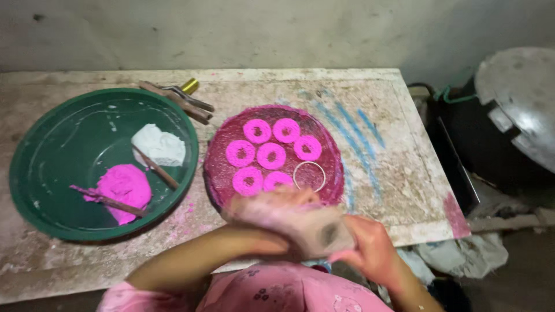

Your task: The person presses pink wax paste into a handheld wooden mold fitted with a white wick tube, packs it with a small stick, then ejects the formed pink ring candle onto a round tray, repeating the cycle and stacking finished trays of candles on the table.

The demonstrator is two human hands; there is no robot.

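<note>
Both hands meet low over the near edge of the worn table (404,190), clasped around a pale, pink-stained squeeze bag (300,222) with a dark nozzle hole on the side turned to the right hand. The left hand (263,240) comes in from the left with its fingers mostly hidden behind the bag, so their closure cannot be told for sure; the right hand (370,248) curls shut on the nozzle end, seemingly to steady it. Just beyond the hands lies a round pink-stained tray (332,147) bearing seven piped pink rings (271,155) packed close together, with a bare metal ring mould (310,175) nearest the right hand. Farther left of the left hand sits a green basin (34,167) holding a lump of pink paste (122,188), a lump of white paste (159,144) and two wooden sticks (156,167) resting in it.
</note>
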